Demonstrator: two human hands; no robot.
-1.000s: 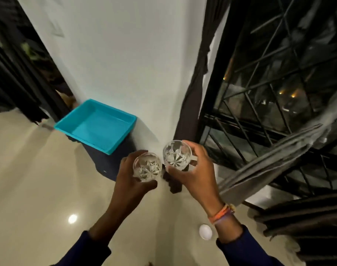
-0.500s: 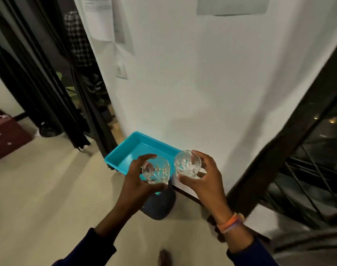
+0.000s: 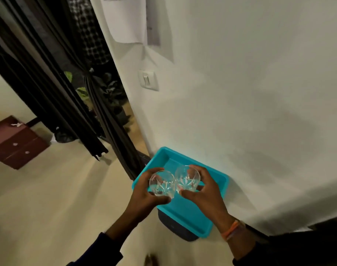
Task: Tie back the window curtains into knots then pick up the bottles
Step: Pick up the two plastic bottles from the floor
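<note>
A: Currently we hold one clear cut-glass bottle in each hand. The left hand (image 3: 144,194) has its fingers and thumb curled round the left bottle (image 3: 162,182); the right hand (image 3: 204,191) wraps the right bottle (image 3: 187,179) the same way.

B: Confirmed. The two bottles touch, or very nearly, side by side, and we look down their upright axes from the top.

A: Note the key relation. The turquoise tray (image 3: 219,191) lies directly below and just beyond both hands, against the white wall (image 3: 259,112), resting on a dark stool (image 3: 175,230).

B: Which hand is nearer?

A: We judge the right hand is further over the tray; the left sits above its near-left rim. The dark curtain (image 3: 91,112) hangs well apart, to the left.
</note>
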